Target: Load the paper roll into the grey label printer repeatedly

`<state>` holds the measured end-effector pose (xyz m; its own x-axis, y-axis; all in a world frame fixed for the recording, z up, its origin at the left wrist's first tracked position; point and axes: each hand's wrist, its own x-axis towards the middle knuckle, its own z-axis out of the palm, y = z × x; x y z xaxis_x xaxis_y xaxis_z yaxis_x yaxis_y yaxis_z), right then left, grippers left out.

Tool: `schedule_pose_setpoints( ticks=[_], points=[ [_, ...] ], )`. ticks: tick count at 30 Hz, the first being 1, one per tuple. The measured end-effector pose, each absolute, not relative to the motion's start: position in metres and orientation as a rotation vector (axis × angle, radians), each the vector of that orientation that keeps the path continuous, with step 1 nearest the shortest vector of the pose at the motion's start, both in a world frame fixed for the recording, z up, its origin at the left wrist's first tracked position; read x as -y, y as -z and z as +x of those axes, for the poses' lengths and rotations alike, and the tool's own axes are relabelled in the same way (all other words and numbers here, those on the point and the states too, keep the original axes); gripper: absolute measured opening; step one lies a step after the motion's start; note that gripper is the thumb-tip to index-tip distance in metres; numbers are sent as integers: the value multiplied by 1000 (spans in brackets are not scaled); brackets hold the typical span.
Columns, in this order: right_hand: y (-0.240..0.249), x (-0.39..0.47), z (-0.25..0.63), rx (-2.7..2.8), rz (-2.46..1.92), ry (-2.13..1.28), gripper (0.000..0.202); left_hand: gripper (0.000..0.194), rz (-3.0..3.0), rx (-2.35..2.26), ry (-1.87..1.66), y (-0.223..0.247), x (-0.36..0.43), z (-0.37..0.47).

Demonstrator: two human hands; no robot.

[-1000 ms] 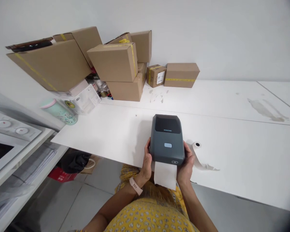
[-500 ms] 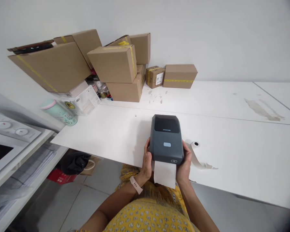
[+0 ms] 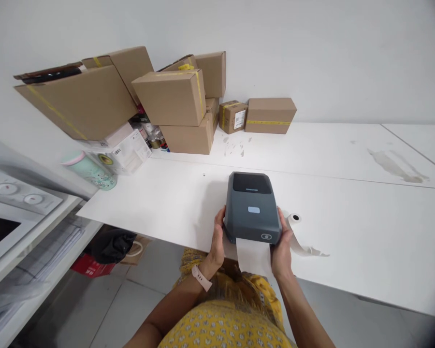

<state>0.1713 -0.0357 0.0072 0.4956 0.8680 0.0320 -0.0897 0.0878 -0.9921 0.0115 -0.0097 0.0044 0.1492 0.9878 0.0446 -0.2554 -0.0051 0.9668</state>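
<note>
A dark grey label printer (image 3: pixel 253 208) sits at the front edge of the white table, between my two hands. White paper (image 3: pixel 253 256) hangs out of its front, over the table edge. My left hand (image 3: pixel 217 241) is against the printer's left side, fingers partly behind it. On the other side, my right hand (image 3: pixel 282 251) holds the right front corner, its fingers along the side. A small roll of white paper (image 3: pixel 295 218) lies just right of the printer, with a loose strip (image 3: pixel 304 247) curling from it toward the front.
Cardboard boxes (image 3: pixel 168 99) are stacked at the back left, and two smaller ones, including a long box (image 3: pixel 270 116), stand by the wall. A mint green bottle (image 3: pixel 90 170) leans near a white box (image 3: pixel 128 153). A microwave (image 3: pixel 18 193) is at far left.
The printer's front has swung a little to the right, and its hanging paper has shifted right with it. My right hand has moved slightly right; my left hand sits slightly further left.
</note>
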Motion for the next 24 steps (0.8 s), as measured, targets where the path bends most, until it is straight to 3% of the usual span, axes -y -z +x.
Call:
schedule_pose_setpoints(
  ticks=[8,13,18,24],
  points=[
    [-83,-36,220,1352,-1315,-386,72,60,1152,-1163,-1267,-11,-19,4],
    [-129,-110,229,1315,-1253,-362,81,61,1344,-1207,-1160,-18,-75,9],
    [-142,-172,230,1197,-1295,-382,87,67,1448,-1199,-1074,-25,-115,22],
    [-140,-196,232,1117,-1348,-454,86,67,1470,-1224,-1081,-30,-109,31]
  ],
)
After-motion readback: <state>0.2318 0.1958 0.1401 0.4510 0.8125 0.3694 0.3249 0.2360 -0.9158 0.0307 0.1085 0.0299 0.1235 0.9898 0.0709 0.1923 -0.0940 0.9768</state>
